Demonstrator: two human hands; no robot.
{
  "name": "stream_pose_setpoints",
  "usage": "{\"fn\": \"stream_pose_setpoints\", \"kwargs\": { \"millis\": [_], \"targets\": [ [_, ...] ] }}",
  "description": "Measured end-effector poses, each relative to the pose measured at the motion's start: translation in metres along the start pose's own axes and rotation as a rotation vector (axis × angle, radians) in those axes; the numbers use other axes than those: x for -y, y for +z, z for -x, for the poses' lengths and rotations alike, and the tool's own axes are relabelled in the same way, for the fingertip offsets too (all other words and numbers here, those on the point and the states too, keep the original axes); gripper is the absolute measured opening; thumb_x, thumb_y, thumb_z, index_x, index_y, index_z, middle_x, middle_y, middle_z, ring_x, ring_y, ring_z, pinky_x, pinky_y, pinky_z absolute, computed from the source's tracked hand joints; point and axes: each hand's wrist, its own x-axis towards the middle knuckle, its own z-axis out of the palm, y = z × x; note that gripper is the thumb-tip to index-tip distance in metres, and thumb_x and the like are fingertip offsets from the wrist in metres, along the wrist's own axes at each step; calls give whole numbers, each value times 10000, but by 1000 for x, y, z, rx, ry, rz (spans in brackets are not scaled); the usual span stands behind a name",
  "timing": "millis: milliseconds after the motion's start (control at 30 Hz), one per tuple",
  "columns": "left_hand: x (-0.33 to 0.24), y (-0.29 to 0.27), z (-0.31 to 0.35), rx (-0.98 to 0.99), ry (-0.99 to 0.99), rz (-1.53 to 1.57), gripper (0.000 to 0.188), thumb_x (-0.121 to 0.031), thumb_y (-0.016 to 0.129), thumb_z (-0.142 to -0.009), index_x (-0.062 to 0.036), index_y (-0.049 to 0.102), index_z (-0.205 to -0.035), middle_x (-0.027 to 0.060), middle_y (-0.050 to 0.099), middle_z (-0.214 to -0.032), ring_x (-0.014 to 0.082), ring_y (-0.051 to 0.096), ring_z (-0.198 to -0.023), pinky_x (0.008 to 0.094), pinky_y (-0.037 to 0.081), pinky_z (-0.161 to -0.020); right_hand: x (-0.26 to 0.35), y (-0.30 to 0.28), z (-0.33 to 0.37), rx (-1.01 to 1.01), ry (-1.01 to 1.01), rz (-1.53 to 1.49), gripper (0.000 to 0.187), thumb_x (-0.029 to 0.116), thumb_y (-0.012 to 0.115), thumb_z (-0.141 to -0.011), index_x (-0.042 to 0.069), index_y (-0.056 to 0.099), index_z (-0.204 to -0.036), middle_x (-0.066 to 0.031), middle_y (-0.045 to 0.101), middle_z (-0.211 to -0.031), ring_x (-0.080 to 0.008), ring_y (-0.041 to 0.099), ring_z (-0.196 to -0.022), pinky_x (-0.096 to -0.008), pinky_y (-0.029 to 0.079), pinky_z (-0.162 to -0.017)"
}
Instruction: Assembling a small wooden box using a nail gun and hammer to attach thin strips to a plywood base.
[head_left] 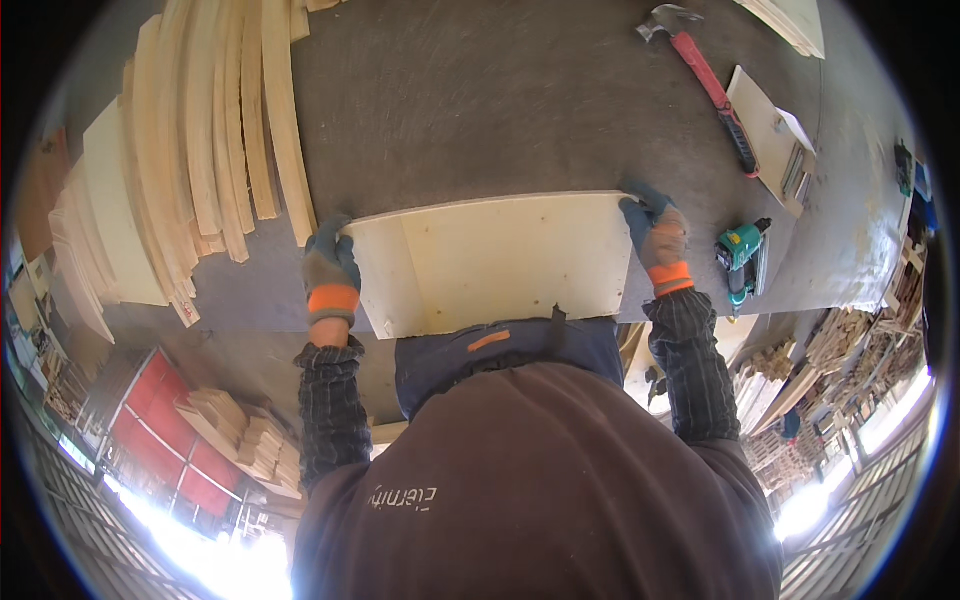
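A pale, flat wooden panel [500, 262] spans the space between my hands, close to my body at the near edge of the table. My left hand [333, 262], in a grey and orange work glove with blue fingers, grips its far left corner. At the far right corner, my right hand [658, 232] is closed on the same panel in a matching glove. The panel's near edge lies against my waist. Small dark marks show on its face. The fingertips under the panel are hidden.
Long wooden strips [205, 130] lie stacked at the left of the dark table [450, 110]. To the right are a claw hammer [710, 85] with a red and black handle, a thin board [755, 125] and a green nail gun [740, 250]. Wood piles [240, 430] stand behind.
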Motion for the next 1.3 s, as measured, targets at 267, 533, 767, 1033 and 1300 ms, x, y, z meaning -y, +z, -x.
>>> {"fn": "stream_pose_setpoints", "kwargs": {
  "millis": [267,533,767,1033,1300],
  "targets": [
    [-14,6,8,-43,-100,-118,331,-142,581,-976,-71,685,-1282,265,715,-1198,432,686,-1113,458,544,-965,-3,12,5,-92,-48,-10,303,236,692,-983,94,749,-1245,-207,755,-1167,-345,741,-1039,-406,568,-919],
    [-3,8,0,-8,-99,-76,333,-99,591,-940,-69,706,-1250,266,724,-1186,426,695,-1109,445,543,-977,-33,20,4,-141,13,-115,339,272,694,-991,51,746,-1243,-151,784,-1125,-244,747,-1008,-360,572,-889],
    [-34,-13,9,-153,33,27,335,-61,591,-932,-19,702,-1245,269,726,-1176,436,693,-1123,451,541,-993,-19,-6,21,-278,-73,-213,307,220,697,-993,52,746,-1246,-169,773,-1131,-241,736,-1018,-356,568,-892],
    [-117,-78,45,-537,412,424,260,3,586,-1005,-6,644,-1258,152,669,-1159,239,676,-1026,343,554,-910,69,-112,87,-573,-267,-309,385,119,716,-958,46,698,-1336,-160,711,-1178,-222,704,-1004,-338,578,-873],
    [-53,-27,118,-571,278,537,307,-62,612,-1065,-4,551,-1360,125,637,-1249,213,629,-1103,338,535,-986,-3,-68,157,-529,-429,-526,507,-107,676,-914,44,623,-1396,-129,631,-1355,-209,652,-1192,-309,573,-969]
  ]
}}
